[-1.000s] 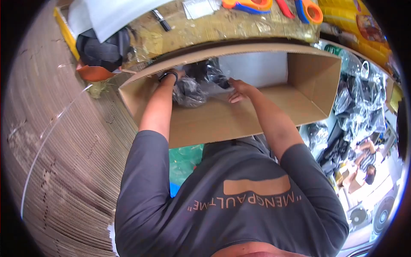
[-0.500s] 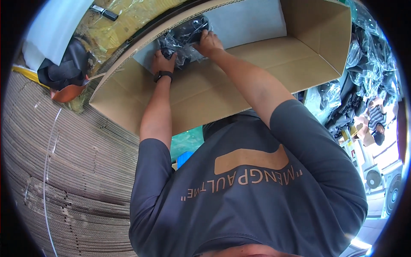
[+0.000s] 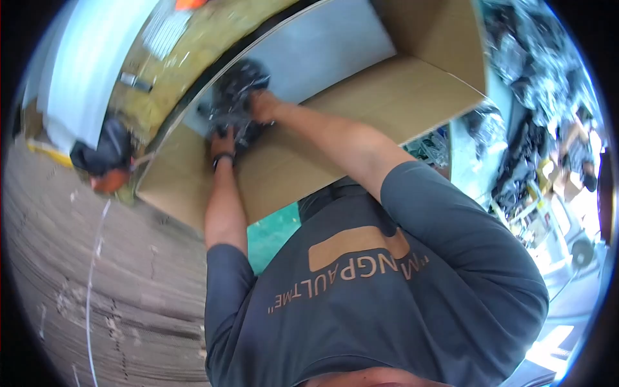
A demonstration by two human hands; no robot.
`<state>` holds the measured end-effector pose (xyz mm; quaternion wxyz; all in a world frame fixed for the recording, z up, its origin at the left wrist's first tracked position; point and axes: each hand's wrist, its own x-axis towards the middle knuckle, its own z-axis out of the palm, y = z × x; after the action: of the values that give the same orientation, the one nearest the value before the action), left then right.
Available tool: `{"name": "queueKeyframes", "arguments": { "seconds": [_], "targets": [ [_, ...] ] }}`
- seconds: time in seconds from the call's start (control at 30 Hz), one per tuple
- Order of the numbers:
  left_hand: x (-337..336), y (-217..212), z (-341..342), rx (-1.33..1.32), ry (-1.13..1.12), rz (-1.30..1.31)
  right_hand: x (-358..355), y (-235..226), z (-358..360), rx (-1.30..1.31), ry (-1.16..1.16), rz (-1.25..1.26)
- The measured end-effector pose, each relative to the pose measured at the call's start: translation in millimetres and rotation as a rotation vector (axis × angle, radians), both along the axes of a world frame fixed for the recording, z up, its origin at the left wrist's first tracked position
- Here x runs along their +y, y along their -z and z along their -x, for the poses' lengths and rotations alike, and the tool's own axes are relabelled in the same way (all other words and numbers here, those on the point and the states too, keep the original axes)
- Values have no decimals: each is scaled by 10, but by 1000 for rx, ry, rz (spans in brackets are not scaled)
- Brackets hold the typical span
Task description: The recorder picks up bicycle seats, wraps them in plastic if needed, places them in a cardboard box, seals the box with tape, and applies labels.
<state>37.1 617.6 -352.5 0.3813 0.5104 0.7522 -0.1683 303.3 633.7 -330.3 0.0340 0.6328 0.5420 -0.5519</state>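
Left fingers [image 3: 224,136] and right fingers [image 3: 258,105] around black bundle [image 3: 236,103] inside carton [image 3: 393,93] beside cardboard stack [image 3: 138,277].

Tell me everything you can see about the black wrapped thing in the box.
The black thing is wrapped in crinkled, clear-looking plastic; blur hides its shape. It sits inside the open brown cardboard box, toward the left end, with a pale sheet beyond it. The left hand touches its near end, the right hand its right side.

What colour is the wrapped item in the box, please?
The wrapped item looks black, best seen in the head view.
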Motion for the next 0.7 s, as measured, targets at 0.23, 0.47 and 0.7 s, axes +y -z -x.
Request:
{"name": "queueKeyframes", "arguments": {
  "seconds": [0.23, 0.47, 0.7],
  "targets": [
    [117, -567, -500, -103, 224, -154, -615, -3114, -2528, 99, 504, -975],
    [-288, -3202, -3982, -681, 442, -676, -4057, -2986, -5464, -1065, 941, -325],
    [-1893, -3523, -6631, -1182, 524, 9, -5048, -2181, -6100, -690, 1104, 84]
  ]
}}
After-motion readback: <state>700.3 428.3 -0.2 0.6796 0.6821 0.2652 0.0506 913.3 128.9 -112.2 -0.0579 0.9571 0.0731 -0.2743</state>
